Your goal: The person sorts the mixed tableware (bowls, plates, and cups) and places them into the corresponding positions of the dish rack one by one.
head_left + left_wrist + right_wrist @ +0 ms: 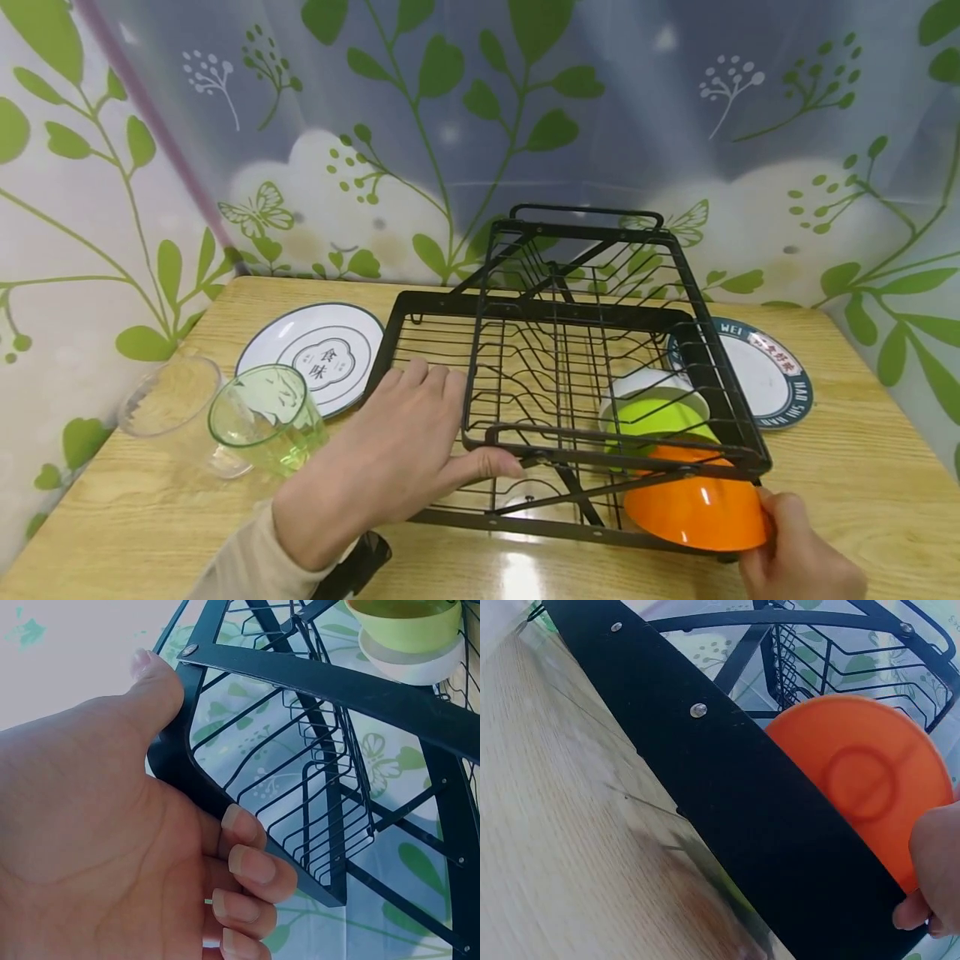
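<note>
A black two-tier wire dish rack (555,533) stands on the table, its upper tier above the lower one. My left hand (390,454) grips the left front corner of the upper tier; in the left wrist view the thumb and curled fingers lie around its black bar (184,769). At the right front, my right hand (798,550) pinches the rim of an orange bowl (697,512), which leans tilted in the lower tier. Behind it sit a lime green bowl (660,414) and a white bowl (652,382), partly hidden by the upper wires.
Left of the rack lie a white plate (270,342) with a dark rim, a green glass (262,417) and a clear cup (168,408) with a handle. A teal-rimmed plate (761,379) lies at the right, partly behind the rack. A patterned curtain (450,167) backs the table.
</note>
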{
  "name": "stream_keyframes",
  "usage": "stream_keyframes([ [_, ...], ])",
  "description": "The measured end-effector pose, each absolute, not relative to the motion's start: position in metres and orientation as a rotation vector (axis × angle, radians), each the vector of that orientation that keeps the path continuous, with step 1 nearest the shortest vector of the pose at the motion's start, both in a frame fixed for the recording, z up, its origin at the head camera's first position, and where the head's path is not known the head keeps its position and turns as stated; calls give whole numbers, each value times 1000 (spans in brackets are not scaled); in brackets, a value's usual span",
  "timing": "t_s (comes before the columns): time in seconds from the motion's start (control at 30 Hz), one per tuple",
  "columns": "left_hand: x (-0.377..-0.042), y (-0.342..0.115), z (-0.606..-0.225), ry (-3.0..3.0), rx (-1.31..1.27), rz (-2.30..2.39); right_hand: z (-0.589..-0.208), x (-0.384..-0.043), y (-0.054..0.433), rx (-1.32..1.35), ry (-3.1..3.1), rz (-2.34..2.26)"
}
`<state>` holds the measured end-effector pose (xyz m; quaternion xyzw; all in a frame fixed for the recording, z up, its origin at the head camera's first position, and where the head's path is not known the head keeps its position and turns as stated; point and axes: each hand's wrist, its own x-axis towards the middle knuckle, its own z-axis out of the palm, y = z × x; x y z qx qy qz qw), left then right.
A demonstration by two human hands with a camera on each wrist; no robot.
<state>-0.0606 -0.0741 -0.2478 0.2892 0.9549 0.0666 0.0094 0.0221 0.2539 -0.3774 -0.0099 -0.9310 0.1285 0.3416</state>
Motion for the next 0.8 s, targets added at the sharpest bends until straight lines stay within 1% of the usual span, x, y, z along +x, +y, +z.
stream_keyframes([
  [0.13, -61, -74, -248, 2983, 908, 205, -379, 16, 252, 15, -2444, 271],
  [0.53, -60, -74, -252, 3002, 925, 191, -374, 13, 246, -128, -2571, 271],
  [0.8, -56, -84, -261, 3020, 1009, 211, -372, 11, 244, -194, -2623, 253],
])
